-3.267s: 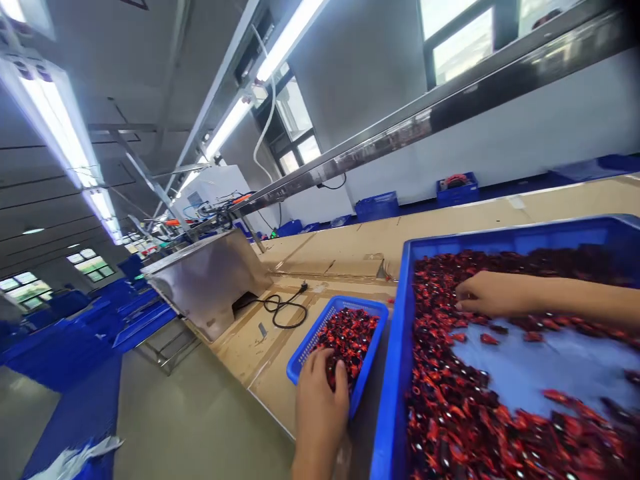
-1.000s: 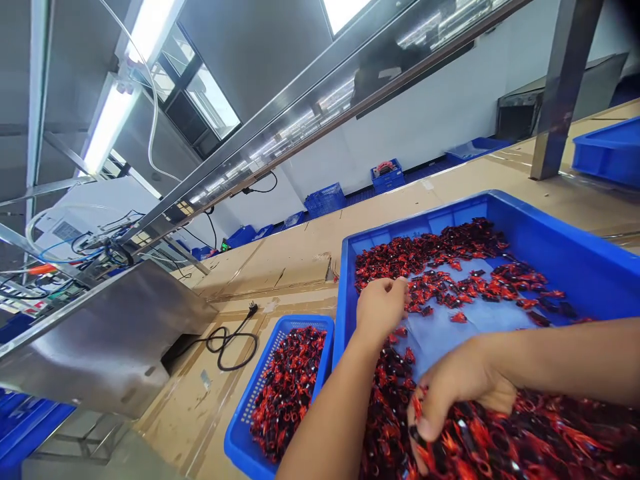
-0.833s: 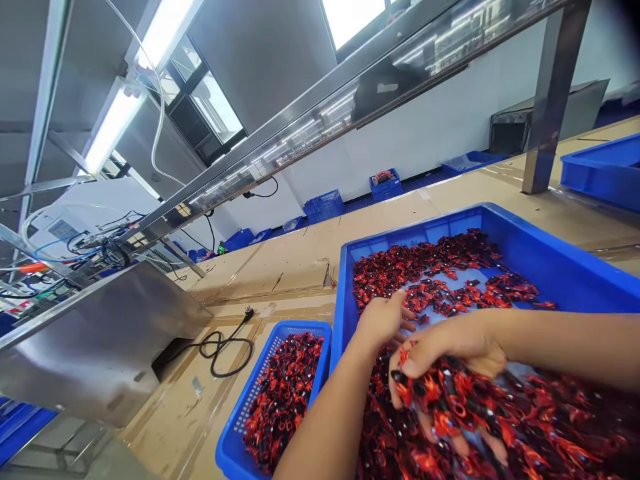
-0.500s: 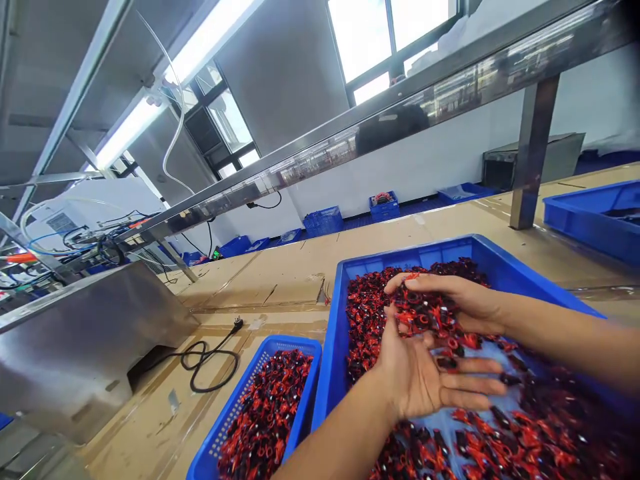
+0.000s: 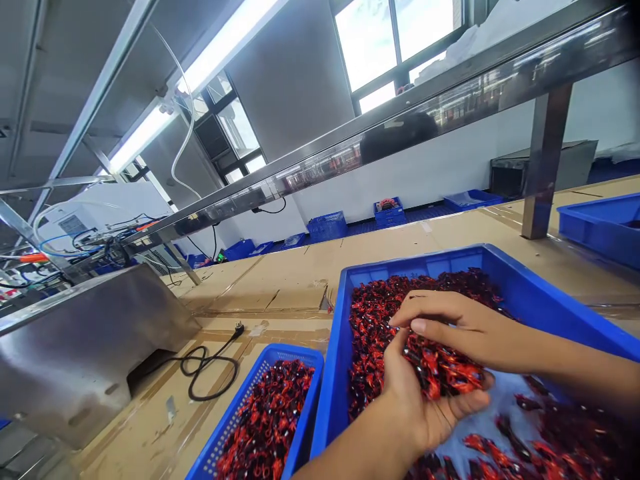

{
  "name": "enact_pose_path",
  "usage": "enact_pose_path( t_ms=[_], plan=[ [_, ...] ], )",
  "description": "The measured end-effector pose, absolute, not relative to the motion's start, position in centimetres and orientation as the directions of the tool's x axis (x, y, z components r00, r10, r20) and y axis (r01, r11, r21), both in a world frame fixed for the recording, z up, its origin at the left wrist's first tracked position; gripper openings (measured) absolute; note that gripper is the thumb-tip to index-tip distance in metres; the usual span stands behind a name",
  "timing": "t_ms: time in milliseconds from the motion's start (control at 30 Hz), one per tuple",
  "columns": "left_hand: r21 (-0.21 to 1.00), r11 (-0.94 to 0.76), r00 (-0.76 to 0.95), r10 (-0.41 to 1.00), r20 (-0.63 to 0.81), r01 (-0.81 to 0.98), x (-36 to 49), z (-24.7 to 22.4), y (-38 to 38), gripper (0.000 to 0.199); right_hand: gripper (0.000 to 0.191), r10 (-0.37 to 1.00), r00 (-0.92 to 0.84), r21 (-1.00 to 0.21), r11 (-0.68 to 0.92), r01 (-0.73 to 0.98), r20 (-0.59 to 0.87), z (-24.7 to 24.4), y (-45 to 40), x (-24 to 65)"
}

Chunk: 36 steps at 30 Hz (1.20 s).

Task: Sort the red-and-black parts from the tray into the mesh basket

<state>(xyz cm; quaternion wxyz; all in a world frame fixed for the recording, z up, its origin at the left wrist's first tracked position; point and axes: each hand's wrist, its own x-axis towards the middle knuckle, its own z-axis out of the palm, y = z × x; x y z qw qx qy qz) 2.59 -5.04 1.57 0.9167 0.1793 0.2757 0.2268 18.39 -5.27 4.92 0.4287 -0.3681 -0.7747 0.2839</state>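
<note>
Over the large blue bin (image 5: 330, 373), my left hand (image 5: 415, 400) is cupped, palm up, around a heap of small red-and-black plastic parts (image 5: 440, 370). My right hand (image 5: 465, 327) curves over the top of the same heap, its fingertips close to my left thumb side. Between the two palms the parts are piled together; single pieces are too small to make out well. More of these parts (image 5: 373, 327) lie thick along the bin's left and far sides, and a pale bluish patch of its bottom shows under my hands.
Left of the bin stands a smaller perforated blue basket (image 5: 295, 352) filled with like parts. A black power cord (image 5: 203, 363) lies coiled on the cardboard-covered table (image 5: 280, 293) near a metal housing (image 5: 90, 333). A metal post (image 5: 544, 167) and another blue bin (image 5: 600, 230) stand at right.
My right hand has come down over my left, and my left fingers have curled up from lying stretched out. A bigger heap of parts now sits between them. The view has shifted slightly.
</note>
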Motion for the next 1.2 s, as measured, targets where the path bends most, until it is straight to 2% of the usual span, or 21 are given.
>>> enact_pose_path(
  t_ms=[67, 167, 300, 400, 533, 633, 800, 900, 1033, 1200],
  plan=[
    [0.455, 0.841, 0.721, 0.506, -0.473, -0.291, 2.7, 1.7, -5.2, 0.093, 0.031, 0.767, -0.360, -0.684, 0.638, 0.353, 0.531, 4.8, -5.4, 18.2],
    [0.462, 0.856, 0.692, 0.478, -0.541, -0.231, 2.8, 1.9, -5.4, 0.095, 0.034, 0.737, -0.284, -0.642, 0.675, 0.364, 0.614, 4.6, -5.6, 18.1],
    [0.414, 0.881, 0.716, 0.442, -0.540, -0.230, 2.9, 1.8, -5.5, 0.094, 0.029, 0.766, -0.108, -0.697, 0.625, 0.351, 0.633, 4.5, -5.9, 17.9],
    [0.417, 0.865, 0.720, 0.476, -0.505, -0.279, 3.1, 1.3, -5.6, 0.086, 0.027, 0.834, -0.043, -0.813, 0.547, 0.199, 0.550, 4.5, -6.3, 17.8],
    [0.449, 0.845, 0.716, 0.503, -0.484, -0.290, 3.3, 1.2, -5.7, 0.081, 0.033, 0.919, -0.054, -0.912, 0.380, -0.153, 0.391, 5.1, -6.6, 17.9],
    [0.446, 0.849, 0.708, 0.499, -0.500, -0.284, 3.2, 1.8, -5.9, 0.075, 0.028, 0.965, -0.045, -0.911, 0.228, -0.344, 0.258, 5.8, -6.5, 18.2],
    [0.463, 0.872, 0.716, 0.425, -0.553, -0.160, 3.3, 1.8, -6.1, 0.085, 0.031, 0.991, 0.008, -0.847, 0.117, -0.519, 0.131, 6.3, -6.1, 18.7],
    [0.455, 0.877, 0.752, 0.402, -0.522, -0.153, 3.3, 1.2, -6.1, 0.087, 0.029, 0.993, -0.051, -0.832, 0.065, -0.551, 0.111, 6.7, -5.9, 18.9],
    [0.427, 0.895, 0.736, 0.375, -0.564, -0.129, 3.4, 1.6, -6.2, 0.086, 0.019, 0.961, -0.217, -0.868, 0.042, -0.495, 0.170, 7.4, -6.2, 18.9],
    [0.442, 0.889, 0.724, 0.381, -0.576, -0.117, 3.5, 2.9, -6.6, 0.086, 0.033, 0.951, -0.261, -0.930, 0.063, -0.361, 0.166, 7.6, -7.3, 19.1]
  ],
)
